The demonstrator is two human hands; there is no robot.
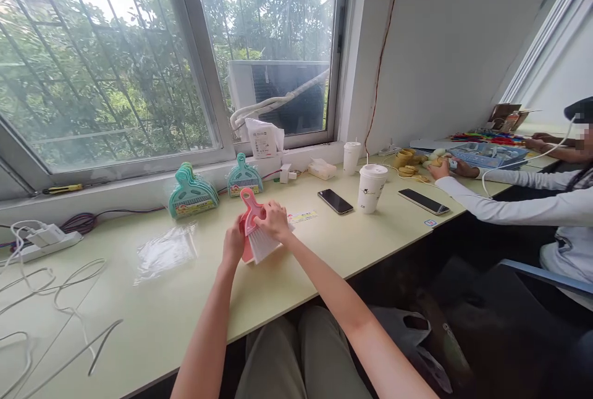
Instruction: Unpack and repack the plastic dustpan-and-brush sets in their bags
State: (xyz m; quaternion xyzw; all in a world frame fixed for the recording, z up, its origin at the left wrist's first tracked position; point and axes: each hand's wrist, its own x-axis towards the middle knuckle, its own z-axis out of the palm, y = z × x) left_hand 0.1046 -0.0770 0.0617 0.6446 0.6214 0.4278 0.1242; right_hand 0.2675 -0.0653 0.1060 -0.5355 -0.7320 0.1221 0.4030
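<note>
Both my hands hold a small pink brush-and-dustpan set (254,229) above the pale green table (152,319). My left hand (234,241) grips its left side, fingers wrapped round the pink pan. My right hand (274,220) is closed over the top, next to the pink handle, with the white bristles below it. A stack of teal dustpan sets (191,192) and a single teal one (244,176) lean against the window sill just behind. A clear plastic bag (167,252) lies flat to the left of my hands.
Two paper cups (370,188) (351,157) and two phones (335,201) (423,201) lie to the right. White cables (55,300) and a power strip (44,244) lie at far left. A person in white sleeves (509,201) works at the right end, beside a blue tray (488,155).
</note>
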